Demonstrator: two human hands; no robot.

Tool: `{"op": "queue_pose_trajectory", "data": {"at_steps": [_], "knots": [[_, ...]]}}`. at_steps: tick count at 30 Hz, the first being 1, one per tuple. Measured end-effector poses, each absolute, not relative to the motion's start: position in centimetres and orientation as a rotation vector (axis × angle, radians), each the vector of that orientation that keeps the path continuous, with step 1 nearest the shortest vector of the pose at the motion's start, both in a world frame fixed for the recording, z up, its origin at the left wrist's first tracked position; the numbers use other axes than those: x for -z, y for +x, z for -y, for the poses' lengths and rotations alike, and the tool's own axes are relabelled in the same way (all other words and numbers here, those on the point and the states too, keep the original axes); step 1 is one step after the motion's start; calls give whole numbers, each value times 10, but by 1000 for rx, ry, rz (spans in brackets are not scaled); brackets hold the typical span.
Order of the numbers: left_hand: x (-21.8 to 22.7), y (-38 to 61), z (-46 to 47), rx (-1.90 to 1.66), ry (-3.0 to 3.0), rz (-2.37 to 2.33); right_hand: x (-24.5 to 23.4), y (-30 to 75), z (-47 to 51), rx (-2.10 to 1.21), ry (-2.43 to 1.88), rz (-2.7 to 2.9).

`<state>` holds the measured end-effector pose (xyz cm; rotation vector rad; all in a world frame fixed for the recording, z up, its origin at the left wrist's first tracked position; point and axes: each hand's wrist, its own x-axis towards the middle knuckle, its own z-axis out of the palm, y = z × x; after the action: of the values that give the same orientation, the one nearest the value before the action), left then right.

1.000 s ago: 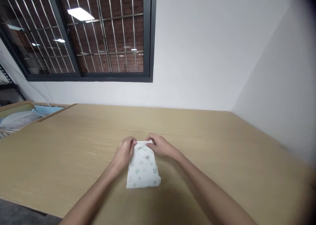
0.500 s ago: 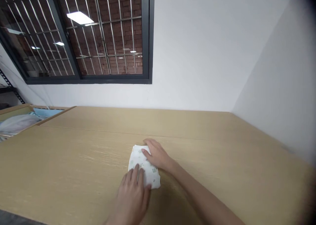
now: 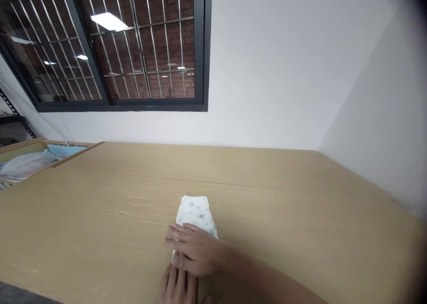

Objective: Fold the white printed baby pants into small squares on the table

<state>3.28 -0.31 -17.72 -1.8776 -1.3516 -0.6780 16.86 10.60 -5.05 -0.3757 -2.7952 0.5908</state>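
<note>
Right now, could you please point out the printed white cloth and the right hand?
Printed white cloth (image 3: 194,212), head view: its far, uncovered part.
Right hand (image 3: 199,250), head view: back of the hand.

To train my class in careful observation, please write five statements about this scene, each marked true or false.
1. The right hand reaches across the cloth. True.
2. The left hand shows at the picture's bottom edge. True.
3. The cloth is plain black. False: it is white with small printed motifs.
4. The window has no bars. False: metal bars show there.
5. The cloth hangs in mid-air. False: it lies on the tabletop.
</note>
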Motion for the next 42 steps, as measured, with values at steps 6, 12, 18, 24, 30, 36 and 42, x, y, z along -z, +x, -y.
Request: {"op": "queue_pose_trajectory", "data": {"at_steps": [6, 12, 18, 24, 30, 36, 42], "knots": [[159, 39, 2, 610, -1838, 1369, 59, 174, -159, -389, -531, 2835], [156, 41, 6, 589, -1897, 1424, 61, 180, -206, -258, -716, 2807], [151, 37, 4, 631, -1905, 1397, 64, 192, -225, -248, -953, 2713], [105, 8, -9, 808, -2109, 1393, 52, 215, -188, -389, -1000, 2541], [97, -17, -23, 886, -2242, 1225, 50, 244, -116, -516, -709, 2607], [106, -26, -41, 775, -2350, 1096, 51, 268, -102, -644, -843, 2702], [71, -29, -53, 862, -2627, 1563, 51, 266, -114, -541, -815, 2647]]}}
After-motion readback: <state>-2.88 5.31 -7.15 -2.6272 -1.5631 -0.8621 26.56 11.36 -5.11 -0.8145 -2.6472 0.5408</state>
